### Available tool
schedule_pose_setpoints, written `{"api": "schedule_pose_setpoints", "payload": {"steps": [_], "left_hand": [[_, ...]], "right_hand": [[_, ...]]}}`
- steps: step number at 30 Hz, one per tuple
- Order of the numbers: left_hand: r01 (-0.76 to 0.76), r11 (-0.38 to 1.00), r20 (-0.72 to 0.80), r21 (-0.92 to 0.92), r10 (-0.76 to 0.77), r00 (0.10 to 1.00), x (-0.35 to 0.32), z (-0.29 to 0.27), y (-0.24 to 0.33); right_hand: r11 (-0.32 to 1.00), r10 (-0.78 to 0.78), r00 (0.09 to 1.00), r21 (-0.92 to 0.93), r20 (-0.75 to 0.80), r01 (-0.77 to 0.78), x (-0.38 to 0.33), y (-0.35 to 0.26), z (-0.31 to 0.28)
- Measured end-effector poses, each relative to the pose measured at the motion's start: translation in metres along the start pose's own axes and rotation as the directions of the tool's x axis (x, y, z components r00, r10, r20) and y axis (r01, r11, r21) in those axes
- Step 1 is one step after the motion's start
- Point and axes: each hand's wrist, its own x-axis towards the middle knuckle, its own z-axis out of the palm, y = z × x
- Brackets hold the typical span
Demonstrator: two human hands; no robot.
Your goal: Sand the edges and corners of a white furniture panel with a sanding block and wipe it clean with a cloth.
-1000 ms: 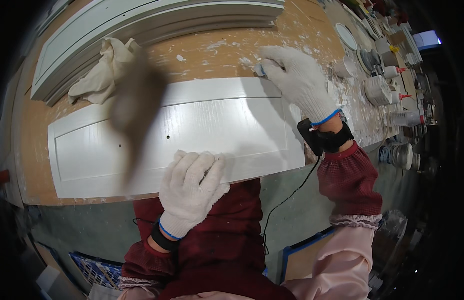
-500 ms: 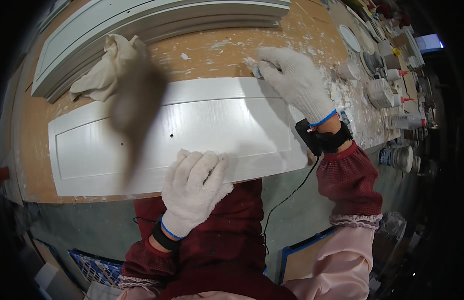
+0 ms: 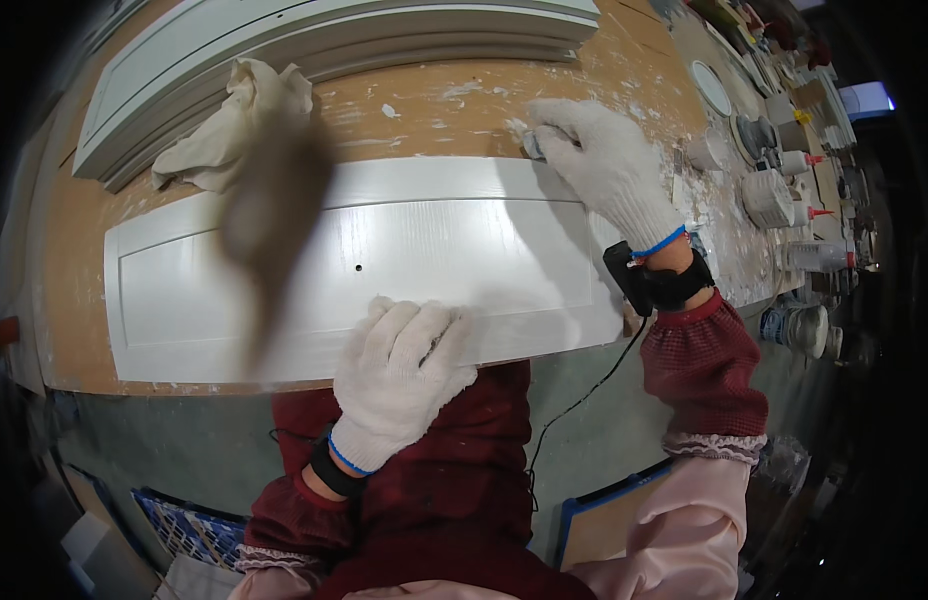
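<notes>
Left hand point(image 3: 399, 385) flat, open, pressing near edge of white door panel point(image 3: 234, 290). Right hand point(image 3: 609, 165) clenched round small grey block point(image 3: 533, 146) at far edge; panel looks evenly white, edge work seemingly unfinished.

Wide open stretch across the middle of the white door panel point(image 3: 434, 250), nothing lying between the left hand point(image 3: 399, 375) at the near edge and the right hand point(image 3: 609, 165) at the far edge. Left of there, a crumpled cloth point(image 3: 229, 130) sits on the bench. Rightward it's crowded: jars and tubs point(image 3: 774, 190) packed close. Beyond, a second white panel point(image 3: 314, 40) closes off the far side.
</notes>
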Motion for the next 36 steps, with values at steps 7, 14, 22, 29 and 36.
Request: {"api": "schedule_pose_setpoints", "payload": {"steps": [7, 14, 22, 29, 36], "left_hand": [[-0.003, 1.000, 0.000, 0.027, 0.003, 1.000, -0.001, -0.001, -0.001], [-0.006, 0.998, -0.042, 0.066, 0.008, 0.999, 0.000, 0.002, 0.000], [0.001, 0.999, -0.015, 0.038, -0.001, 1.000, 0.000, 0.001, -0.002], [-0.029, 0.996, -0.114, 0.083, 0.038, 0.993, -0.003, 0.009, -0.005], [0.010, 0.999, 0.000, 0.052, -0.010, 1.000, 0.003, 0.000, 0.003]], "right_hand": [[0.994, -0.094, 0.996, 0.052, 0.001, 0.094, 0.015, -0.024, 0.013], [0.997, -0.075, 0.993, -0.019, 0.093, 0.077, 0.016, -0.021, 0.012], [0.994, -0.106, 0.993, 0.040, 0.050, 0.104, 0.016, -0.026, 0.017], [0.988, -0.147, 0.988, 0.048, 0.052, 0.145, 0.014, -0.028, 0.016], [0.996, -0.081, 0.997, 0.040, 0.000, 0.081, 0.012, -0.019, 0.011]]}}
